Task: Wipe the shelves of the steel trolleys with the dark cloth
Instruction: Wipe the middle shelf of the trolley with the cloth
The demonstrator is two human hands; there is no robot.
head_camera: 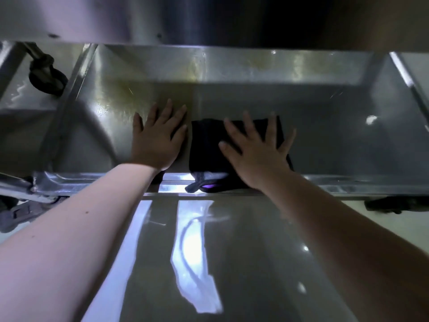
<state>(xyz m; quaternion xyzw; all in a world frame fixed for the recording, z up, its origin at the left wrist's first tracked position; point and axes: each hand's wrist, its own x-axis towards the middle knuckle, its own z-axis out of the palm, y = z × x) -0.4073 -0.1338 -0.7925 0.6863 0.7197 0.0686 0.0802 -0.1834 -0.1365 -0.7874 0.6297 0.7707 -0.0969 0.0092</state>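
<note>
An upper shelf [116, 17] of brushed steel spans the top of the frame and overhangs the lower shelf [336, 135], shading its far half. In the upper left a black caster wheel [47, 75] sits just left of a slanting steel upright [67, 101]. A second upright [406, 77] runs down the upper right edge. Under the shelf's near rim [348, 182], at the right, is a dark blurred shape [394, 204], too unclear to name, and at the left edge a metal bracket [21, 212] juts out. The glossy floor [243, 263] fills the lower middle and mirrors bright streaks of light. The lower shelf is a shallow tray of dull, scuffed steel with a raised rim and a yellowish stain toward its upper left. The dark cloth [206, 145] lies on this shelf at the centre of the frame, folded into a rough square, soft and matte black; one grey-purple corner droops over the near rim. The right hand [257, 147] lies flat on the cloth's right part, fingers straight and spread wide, pressing rather than gripping. The left hand [157, 138] rests flat on bare steel just beside the cloth's left edge, fingers straight and slightly apart, holding nothing. Counted: two hands, two bare forearms, one cloth, two shelves, two uprights, one clear wheel.
</note>
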